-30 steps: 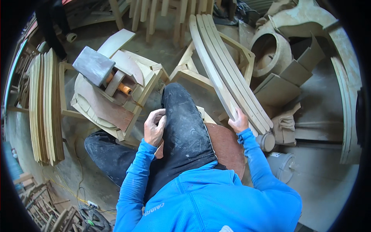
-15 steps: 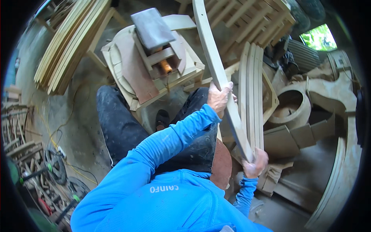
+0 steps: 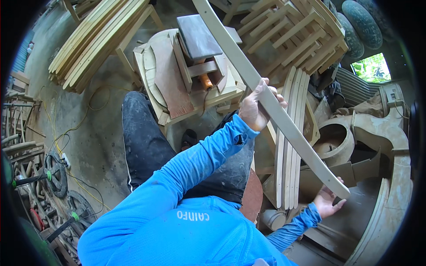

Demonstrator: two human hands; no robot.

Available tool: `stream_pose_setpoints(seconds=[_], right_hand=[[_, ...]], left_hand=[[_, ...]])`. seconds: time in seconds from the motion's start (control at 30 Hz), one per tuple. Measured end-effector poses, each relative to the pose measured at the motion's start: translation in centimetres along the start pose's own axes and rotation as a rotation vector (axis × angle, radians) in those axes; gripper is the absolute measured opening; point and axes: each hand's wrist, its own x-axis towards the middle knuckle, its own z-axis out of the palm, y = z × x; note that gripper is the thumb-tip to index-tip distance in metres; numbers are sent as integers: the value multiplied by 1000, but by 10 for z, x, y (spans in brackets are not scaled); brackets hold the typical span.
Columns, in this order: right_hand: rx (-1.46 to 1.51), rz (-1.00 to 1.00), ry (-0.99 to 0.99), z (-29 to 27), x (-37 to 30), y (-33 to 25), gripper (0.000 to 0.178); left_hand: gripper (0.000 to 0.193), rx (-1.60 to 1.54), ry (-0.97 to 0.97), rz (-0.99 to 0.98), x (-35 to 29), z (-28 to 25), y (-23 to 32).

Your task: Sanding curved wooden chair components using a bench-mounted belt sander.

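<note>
A long, curved, pale wooden slat [image 3: 293, 135] slants across in front of me, from the top centre down to the lower right. My left hand [image 3: 256, 105] is closed around its middle, fingers over the far edge. At the slat's lower end, my right hand [image 3: 326, 201] is open, palm up with the thumb spread. Its fingers pass partly behind the slat; whether they touch it I cannot tell. Beneath the slat stands a row of similar curved slats [image 3: 280, 170] side by side.
Before my knees, a wooden stand [image 3: 206, 104] carries a machine with a grey flat top [image 3: 198, 36] and orange handle [image 3: 205, 82]. Curved slats are stacked [image 3: 95, 44] at the far left, wooden frames [image 3: 306, 37] at the far right. A yellow cord [image 3: 57, 146] crosses the floor.
The slat's lower end has swung right and the slat has turned, showing its broad face. My right hand has loosened from its grip and moved right. My left hand keeps its hold.
</note>
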Motion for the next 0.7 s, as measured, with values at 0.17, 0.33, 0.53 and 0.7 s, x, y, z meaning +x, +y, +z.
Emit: stream_pose_setpoints(seconds=[0.17, 0.33, 0.53, 0.7], right_hand=[[-67, -93, -428, 67, -5, -19, 33], [-378, -100, -907, 113, -28, -47, 26], [-321, -113, -953, 135, -51, -64, 28], [-371, -361, -695, 160, -38, -66, 27]], left_hand=[[31, 27, -108, -86, -5, -8, -3], [88, 709, 92, 171, 0, -26, 7], [79, 1881, -536, 999, 0, 17, 39], [90, 2212, -1241, -35, 23, 8, 28]])
